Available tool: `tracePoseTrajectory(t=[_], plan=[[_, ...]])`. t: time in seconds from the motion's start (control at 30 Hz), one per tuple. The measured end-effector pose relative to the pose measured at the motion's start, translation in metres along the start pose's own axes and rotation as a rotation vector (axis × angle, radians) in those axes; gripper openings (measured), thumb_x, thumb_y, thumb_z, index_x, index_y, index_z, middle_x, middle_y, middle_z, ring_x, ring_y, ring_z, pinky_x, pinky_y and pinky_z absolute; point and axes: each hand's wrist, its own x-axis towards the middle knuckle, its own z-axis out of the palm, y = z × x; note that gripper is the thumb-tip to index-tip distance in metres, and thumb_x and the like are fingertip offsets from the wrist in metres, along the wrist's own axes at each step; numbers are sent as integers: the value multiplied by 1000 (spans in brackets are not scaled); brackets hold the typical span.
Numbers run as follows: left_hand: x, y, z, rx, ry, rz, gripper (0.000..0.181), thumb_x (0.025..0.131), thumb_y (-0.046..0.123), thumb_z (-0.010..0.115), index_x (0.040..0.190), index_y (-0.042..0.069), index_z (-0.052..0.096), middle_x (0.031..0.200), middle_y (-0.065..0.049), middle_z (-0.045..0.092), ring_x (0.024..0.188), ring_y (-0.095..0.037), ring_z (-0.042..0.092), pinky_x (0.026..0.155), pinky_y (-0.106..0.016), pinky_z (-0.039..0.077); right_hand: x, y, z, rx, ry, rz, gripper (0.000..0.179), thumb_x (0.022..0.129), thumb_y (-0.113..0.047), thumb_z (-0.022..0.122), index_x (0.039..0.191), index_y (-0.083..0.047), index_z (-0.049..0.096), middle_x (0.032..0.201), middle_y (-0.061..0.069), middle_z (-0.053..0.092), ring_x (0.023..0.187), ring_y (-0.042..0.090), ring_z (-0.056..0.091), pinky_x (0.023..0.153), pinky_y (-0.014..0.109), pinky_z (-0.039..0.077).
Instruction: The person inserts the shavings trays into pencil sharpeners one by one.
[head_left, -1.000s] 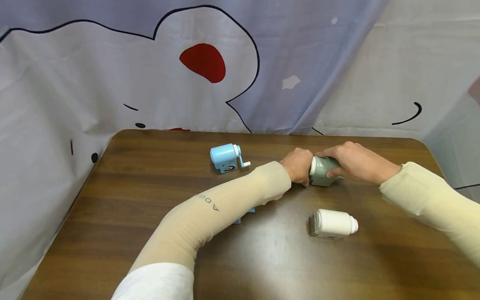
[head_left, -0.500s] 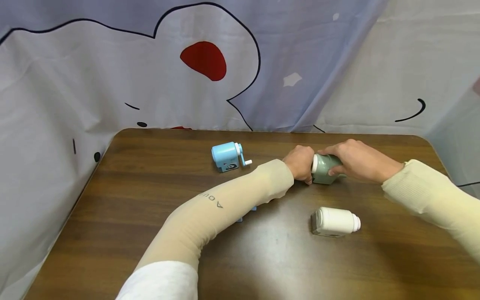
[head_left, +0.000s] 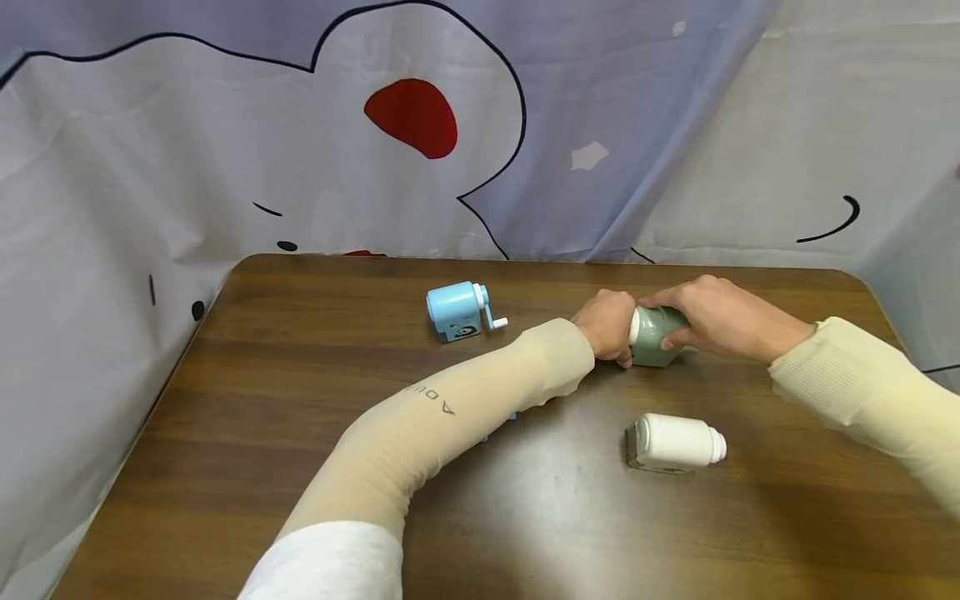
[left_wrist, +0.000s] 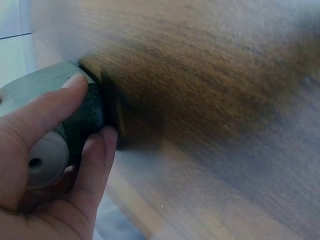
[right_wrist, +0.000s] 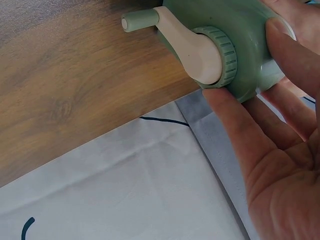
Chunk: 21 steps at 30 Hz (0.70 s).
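A green crank pencil sharpener (head_left: 654,340) lies at the far right part of the table between both hands. My left hand (head_left: 606,325) grips its end with the round pale face and small hole, the thumb on the body in the left wrist view. From the other side my right hand (head_left: 720,317) holds the body, thumb and fingers curled round it. In the right wrist view, the beige crank arm (right_wrist: 195,52) with its green knob (right_wrist: 140,21) sticks out near the right hand's fingers.
A light blue crank sharpener (head_left: 456,310) stands left of the hands. Nearer the front is a white sharpener (head_left: 678,442). Small blue pieces (head_left: 513,416) peek out from behind the left forearm. A patterned curtain (head_left: 300,150) hangs behind the table's far edge.
The head view has shifted slightly, so everything sits a little further right in it. Both hands keep their hold on the green sharpener.
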Motion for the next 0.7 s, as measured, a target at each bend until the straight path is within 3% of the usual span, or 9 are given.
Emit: tracePoseTrajectory(t=[0.43,0.7], plan=[[-3,1,3,-12,0,-19,56,67,25,96,114,12,69,101,2,68,86,-11,63,77,-24,52,2,1,1,8,-8,0,58,76,-13,88,126,6,65,111,19,72,87,25,69,76,46,56],[-11,3,-7,1,-40,16,77,70,25,95,131,9,50,116,-3,63,99,-13,62,85,-24,51,-1,2,4,20,-11,20,59,78,-12,86,129,4,62,111,14,71,89,24,67,78,46,54]])
